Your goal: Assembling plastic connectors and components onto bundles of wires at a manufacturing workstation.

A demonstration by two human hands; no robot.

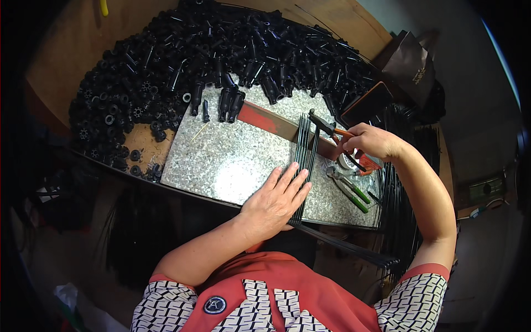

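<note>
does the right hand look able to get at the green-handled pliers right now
Probably yes: the green-handled pliers lie uncovered on the speckled slab near the right hand, though it likely must first put down the orange-handled pliers.

Palm-down left hand (270,203), straight fingers (287,178), and closely curled right hand (374,143).

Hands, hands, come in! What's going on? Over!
Left hand flat over thin black rods. Right hand gripping orange-handled pliers. Green-handled pliers lying close by, right of the rods.
</note>
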